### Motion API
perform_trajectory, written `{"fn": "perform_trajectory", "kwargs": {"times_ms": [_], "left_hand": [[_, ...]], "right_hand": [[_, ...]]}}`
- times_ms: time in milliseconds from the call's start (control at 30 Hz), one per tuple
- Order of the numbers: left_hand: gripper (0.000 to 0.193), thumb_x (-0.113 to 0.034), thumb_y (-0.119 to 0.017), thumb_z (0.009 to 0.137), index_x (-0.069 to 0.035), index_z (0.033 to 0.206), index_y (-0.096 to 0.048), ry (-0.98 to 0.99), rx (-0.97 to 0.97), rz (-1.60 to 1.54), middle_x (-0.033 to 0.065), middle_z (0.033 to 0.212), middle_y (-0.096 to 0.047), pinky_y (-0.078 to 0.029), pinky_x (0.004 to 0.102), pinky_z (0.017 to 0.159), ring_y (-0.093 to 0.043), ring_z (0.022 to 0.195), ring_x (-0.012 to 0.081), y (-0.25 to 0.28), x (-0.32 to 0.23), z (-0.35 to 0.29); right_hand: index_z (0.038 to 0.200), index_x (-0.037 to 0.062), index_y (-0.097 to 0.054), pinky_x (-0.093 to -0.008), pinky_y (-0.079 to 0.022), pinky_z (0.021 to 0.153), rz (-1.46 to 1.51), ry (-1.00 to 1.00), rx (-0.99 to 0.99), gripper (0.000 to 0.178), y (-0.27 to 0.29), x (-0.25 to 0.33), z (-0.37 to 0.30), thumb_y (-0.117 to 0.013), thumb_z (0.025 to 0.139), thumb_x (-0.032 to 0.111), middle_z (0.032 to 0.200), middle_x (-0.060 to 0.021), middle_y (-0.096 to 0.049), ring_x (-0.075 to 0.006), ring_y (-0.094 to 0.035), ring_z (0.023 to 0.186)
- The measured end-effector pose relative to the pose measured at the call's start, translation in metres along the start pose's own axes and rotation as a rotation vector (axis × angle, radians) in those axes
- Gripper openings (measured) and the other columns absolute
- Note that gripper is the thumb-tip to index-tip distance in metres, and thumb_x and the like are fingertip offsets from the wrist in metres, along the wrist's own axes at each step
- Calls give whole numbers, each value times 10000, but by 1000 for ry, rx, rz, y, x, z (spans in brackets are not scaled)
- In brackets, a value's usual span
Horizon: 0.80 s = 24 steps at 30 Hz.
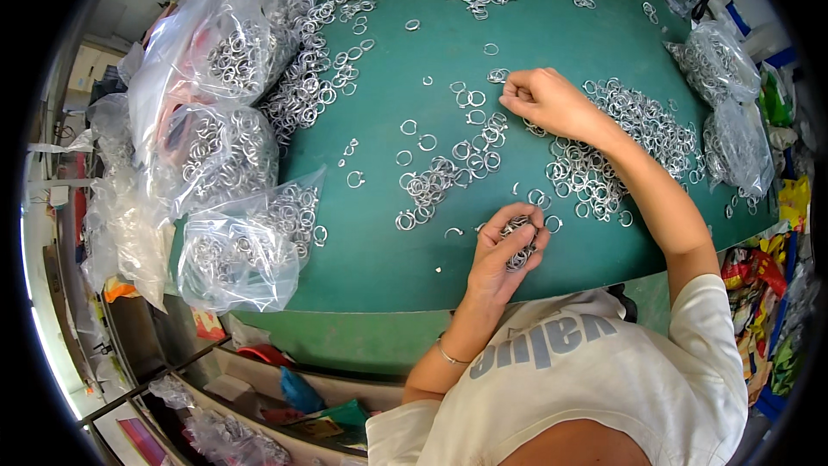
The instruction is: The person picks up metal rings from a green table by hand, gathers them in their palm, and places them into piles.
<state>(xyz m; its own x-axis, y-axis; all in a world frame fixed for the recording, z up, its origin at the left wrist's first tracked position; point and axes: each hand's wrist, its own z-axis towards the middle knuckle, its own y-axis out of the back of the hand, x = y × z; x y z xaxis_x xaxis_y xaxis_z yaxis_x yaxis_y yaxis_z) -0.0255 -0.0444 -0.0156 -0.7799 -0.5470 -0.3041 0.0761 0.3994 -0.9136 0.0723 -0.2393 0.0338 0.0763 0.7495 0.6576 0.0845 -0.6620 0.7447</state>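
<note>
While the green table (371, 233) spreads out before me, clear bags (198, 233) of metal rings (231, 145) crowd its left side, and two more bags (737, 142) slump at the right edge. Next in size, a long loose heap (302, 78) runs beside the bags on the left, and a broad pile (642, 112) shows on both sides of my right forearm (660, 185). Between them lies a looser cluster (431, 185). Over to the hands now! My right hand (548, 103) is stretched out past the pile, fingers curled; whether they pinch anything, I can't tell. My left hand (492, 266) is by the front edge, fingers wrapped round a handful (520, 250) of rings. I'd call this step gathering: left stores, right collects, by the look of it. Right at my right fingertips, a small clump (497, 75) of rings sits on the green. Next move, I judge, calls for a light pinch there, and a left grip snug enough to spill none. Smallest of all, a pale speck (438, 270) lies alone near the front.
</note>
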Motion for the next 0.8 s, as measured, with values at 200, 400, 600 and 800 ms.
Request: {"fn": "perform_trajectory", "kwargs": {"times_ms": [200,400,600,800], "left_hand": [[144,-166,-553,856,-62,955,-568,-62,44,-2,81,866,-478,-372,203,462,-445,682,151,-4,-1,2],[235,-258,-470,910,-40,944,-552,-60,146,-31,78,808,-443,-303,181,372,-421,618,142,6,1,2],[386,-344,-373,936,-29,1116,-504,-14,113,-152,104,853,-477,-332,196,366,-454,646,161,4,-2,4],[482,-379,-304,940,-17,1246,-396,-2,-17,-224,173,1169,-484,-512,354,752,-502,1052,291,-7,-7,2]], "right_hand": [[704,28,-548,-408,-424,515,-384,265,-148,245,-40,9,7,-634,751,252,591,-136,-568,-337,-553,573],[648,36,-532,-274,-336,407,577,30,122,267,-19,0,-1,-616,800,239,531,2,-495,-122,-418,422],[679,102,-485,-186,-154,369,1156,-315,432,224,-3,3,-34,-535,879,190,513,101,-286,-12,-210,431],[769,69,-550,-185,-154,375,1151,-251,451,155,-4,9,-61,-531,880,176,504,94,-295,-6,-197,422]]}}
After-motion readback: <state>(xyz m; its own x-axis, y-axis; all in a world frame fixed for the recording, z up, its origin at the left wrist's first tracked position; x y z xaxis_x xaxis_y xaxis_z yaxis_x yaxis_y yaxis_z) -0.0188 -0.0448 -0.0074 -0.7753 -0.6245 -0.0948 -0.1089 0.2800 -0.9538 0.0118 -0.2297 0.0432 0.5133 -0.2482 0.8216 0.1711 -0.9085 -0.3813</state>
